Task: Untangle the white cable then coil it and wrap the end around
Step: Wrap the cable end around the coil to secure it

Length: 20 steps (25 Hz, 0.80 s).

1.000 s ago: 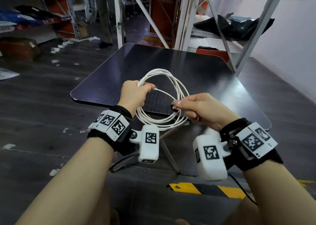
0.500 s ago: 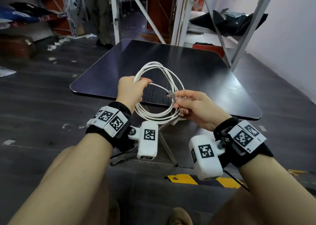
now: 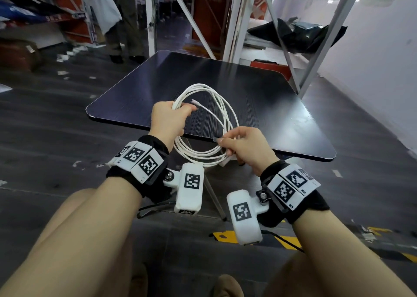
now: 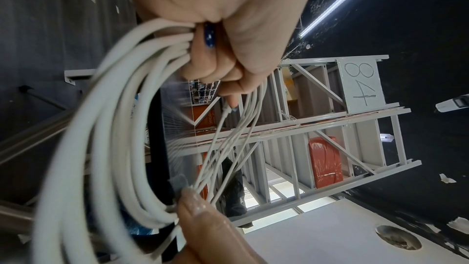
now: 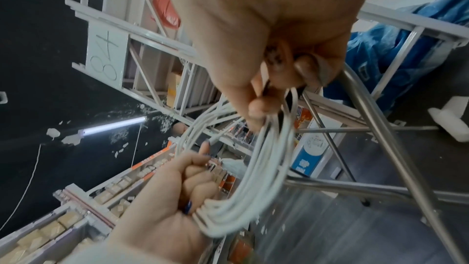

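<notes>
The white cable hangs as a round coil of several loops in the air over the near edge of the dark table. My left hand grips the coil's left side in a fist; the wrist view shows its fingers curled round the bundled strands. A small plug end sticks out past that hand's thumb. My right hand pinches the coil's lower right side, and the cable's other end with its grey plug pokes out from its fingertips. In the right wrist view the loops run between both hands.
The table stands on thin metal legs just under my hands. White metal racking rises behind the table, with black bags on a low shelf. A person's legs stand at the far left. A white wall is on the right.
The right hand has slid down the coil's right side, carrying the free end with it. The left hand keeps its grip on the coil. The coil has shifted slightly toward me.
</notes>
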Each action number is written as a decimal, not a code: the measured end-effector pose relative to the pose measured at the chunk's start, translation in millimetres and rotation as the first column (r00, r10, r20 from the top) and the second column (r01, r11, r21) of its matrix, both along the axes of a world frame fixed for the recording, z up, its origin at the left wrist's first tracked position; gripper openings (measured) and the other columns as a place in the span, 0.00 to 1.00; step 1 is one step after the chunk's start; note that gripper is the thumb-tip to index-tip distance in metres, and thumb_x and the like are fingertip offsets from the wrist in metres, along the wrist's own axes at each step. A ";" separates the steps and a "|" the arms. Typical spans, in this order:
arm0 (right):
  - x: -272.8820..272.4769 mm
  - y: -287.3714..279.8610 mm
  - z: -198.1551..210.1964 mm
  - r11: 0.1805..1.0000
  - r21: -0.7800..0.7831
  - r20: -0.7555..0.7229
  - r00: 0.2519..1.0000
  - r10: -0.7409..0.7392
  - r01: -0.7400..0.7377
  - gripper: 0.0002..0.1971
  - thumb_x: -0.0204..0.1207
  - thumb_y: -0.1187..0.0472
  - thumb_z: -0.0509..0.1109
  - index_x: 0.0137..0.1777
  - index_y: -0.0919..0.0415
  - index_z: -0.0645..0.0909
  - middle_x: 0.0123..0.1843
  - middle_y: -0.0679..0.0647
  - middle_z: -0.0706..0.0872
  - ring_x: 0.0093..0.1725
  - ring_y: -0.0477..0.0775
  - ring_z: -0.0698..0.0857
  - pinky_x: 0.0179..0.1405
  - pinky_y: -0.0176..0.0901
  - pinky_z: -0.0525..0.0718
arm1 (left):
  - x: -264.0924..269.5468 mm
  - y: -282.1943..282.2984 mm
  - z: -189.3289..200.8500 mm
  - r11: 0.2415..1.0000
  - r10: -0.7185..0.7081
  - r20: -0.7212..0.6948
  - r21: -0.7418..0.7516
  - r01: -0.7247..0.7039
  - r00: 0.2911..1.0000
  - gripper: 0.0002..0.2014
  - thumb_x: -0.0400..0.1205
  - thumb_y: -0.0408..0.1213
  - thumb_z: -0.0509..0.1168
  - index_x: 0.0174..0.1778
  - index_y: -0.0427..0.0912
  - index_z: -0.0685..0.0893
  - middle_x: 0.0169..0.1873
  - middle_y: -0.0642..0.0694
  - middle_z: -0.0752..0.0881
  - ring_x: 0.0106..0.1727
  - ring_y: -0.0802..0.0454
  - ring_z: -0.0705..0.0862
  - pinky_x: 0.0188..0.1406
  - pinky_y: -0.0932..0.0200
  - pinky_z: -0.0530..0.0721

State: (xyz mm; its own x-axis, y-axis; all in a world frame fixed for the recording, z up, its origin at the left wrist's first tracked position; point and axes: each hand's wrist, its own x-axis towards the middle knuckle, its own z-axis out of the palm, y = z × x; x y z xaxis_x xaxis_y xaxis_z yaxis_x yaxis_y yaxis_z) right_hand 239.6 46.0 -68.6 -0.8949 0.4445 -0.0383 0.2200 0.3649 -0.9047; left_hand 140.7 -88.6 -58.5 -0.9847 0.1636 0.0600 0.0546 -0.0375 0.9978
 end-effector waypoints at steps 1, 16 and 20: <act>-0.7 0.0 -1.3 0.998 0.030 0.001 0.999 -0.049 0.048 0.13 0.70 0.57 0.77 0.32 0.57 0.75 0.19 0.49 0.79 0.22 0.49 0.73 0.15 0.34 0.65 | 0.0 0.4 -0.5 1.000 -0.004 -0.001 0.008 0.004 1.000 0.09 0.76 0.27 0.63 0.32 0.41 0.84 0.10 0.58 0.64 0.13 0.61 0.61 0.13 0.71 0.59; 5.4 5.3 -4.6 0.977 -0.209 0.287 0.958 0.026 0.036 0.16 0.73 0.48 0.71 0.38 0.60 0.75 0.28 0.57 0.80 0.15 0.45 0.62 0.16 0.30 0.60 | 8.1 -0.5 -2.0 0.999 -0.022 -0.035 0.031 0.023 0.999 0.13 0.77 0.26 0.60 0.31 0.43 0.84 0.14 0.54 0.65 0.13 0.61 0.60 0.13 0.70 0.59; 3.5 4.4 -3.0 0.982 -0.168 0.141 0.988 -0.063 0.086 0.11 0.73 0.57 0.73 0.39 0.66 0.81 0.33 0.60 0.77 0.17 0.47 0.63 0.14 0.32 0.60 | 9.4 -2.1 -1.4 0.999 -0.015 0.000 0.049 0.015 1.000 0.11 0.78 0.26 0.61 0.33 0.42 0.84 0.10 0.58 0.65 0.12 0.62 0.60 0.13 0.70 0.58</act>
State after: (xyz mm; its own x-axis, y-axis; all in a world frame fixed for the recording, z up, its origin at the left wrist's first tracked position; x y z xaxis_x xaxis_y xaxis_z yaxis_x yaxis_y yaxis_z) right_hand 243.1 50.5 -71.6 -0.8410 0.4858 -0.2383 0.3645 0.1830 -0.9131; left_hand 150.0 -90.8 -59.9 -0.9822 0.1753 0.0677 0.0530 -0.0869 0.9948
